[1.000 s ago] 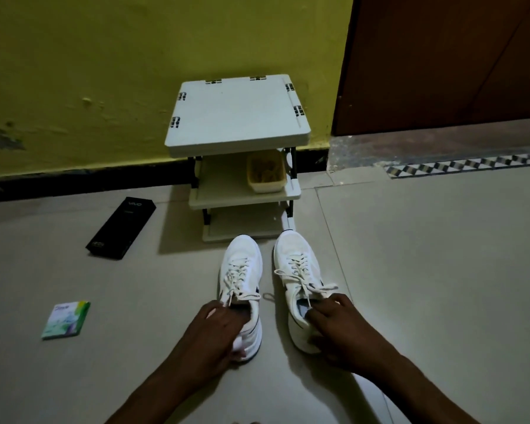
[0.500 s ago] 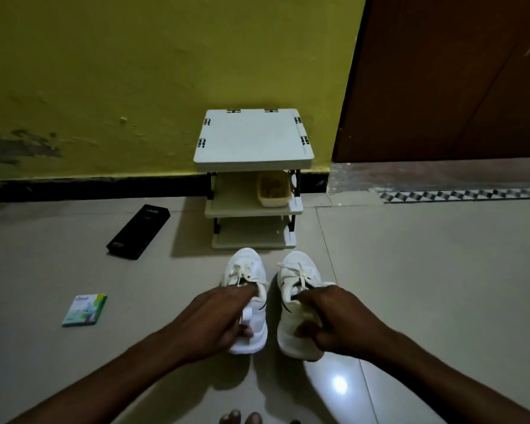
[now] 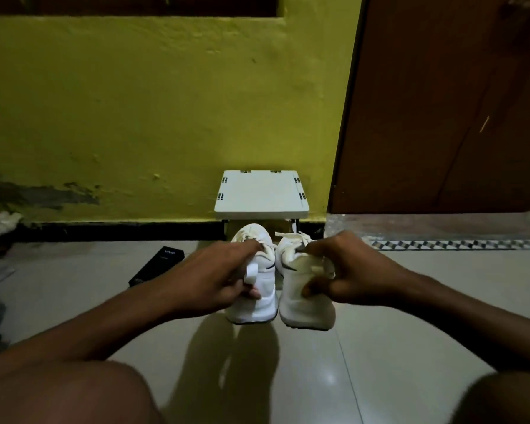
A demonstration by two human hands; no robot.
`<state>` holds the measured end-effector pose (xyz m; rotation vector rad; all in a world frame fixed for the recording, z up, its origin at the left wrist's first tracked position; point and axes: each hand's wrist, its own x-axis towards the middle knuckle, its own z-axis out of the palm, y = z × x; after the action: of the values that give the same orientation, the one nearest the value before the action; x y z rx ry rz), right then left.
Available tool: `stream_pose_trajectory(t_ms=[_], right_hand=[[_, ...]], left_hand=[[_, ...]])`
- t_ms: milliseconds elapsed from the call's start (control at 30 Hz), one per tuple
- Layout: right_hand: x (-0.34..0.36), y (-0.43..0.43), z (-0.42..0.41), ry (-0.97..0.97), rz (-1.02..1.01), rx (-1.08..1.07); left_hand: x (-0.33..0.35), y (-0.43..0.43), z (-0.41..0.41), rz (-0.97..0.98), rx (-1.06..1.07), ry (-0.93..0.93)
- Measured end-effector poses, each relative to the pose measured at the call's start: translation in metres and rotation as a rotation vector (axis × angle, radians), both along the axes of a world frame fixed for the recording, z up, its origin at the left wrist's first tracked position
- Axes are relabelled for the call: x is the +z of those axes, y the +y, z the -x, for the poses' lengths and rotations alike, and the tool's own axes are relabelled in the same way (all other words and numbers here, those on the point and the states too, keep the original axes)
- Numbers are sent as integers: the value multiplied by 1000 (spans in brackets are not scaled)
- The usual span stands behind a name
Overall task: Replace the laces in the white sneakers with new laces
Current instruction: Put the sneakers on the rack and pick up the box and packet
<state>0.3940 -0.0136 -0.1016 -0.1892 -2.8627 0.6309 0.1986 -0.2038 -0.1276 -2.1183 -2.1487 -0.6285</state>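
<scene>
Two white sneakers hang side by side above the tiled floor, heels toward me. My left hand grips the left sneaker at its collar, fingers curled into the opening. My right hand grips the right sneaker the same way, thumb on the heel. White laces show on the right sneaker above my fingers. The left sneaker's laces are mostly hidden by my hand.
A white plastic shelf rack stands against the yellow wall behind the sneakers. A black box lies on the floor to the left. A brown door fills the right. My knees frame the bottom edge.
Both hands have lifted the sneakers off the floor and drawn them toward me. The view tilted up, so the small green packet at the left is out of frame.
</scene>
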Motion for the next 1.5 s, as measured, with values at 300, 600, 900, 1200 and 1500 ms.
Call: stream_pose_trajectory(t_ms=[300,600,900,1200,1500], right_hand=[[52,15,19,135,-36,5],[59,67,84,116,-91,-38],[31,149,167,66,-201,-146],[20,182,216,55,-175,-180],[-7,178,238,5,-308,-195]], left_hand=[[53,11,26,-90,-2,-57],[62,75,78,-97,95,-88],[51,148,154,-72,143,-22],[17,188,189,-30,186,-23],[3,198,202,-13,221,-19]])
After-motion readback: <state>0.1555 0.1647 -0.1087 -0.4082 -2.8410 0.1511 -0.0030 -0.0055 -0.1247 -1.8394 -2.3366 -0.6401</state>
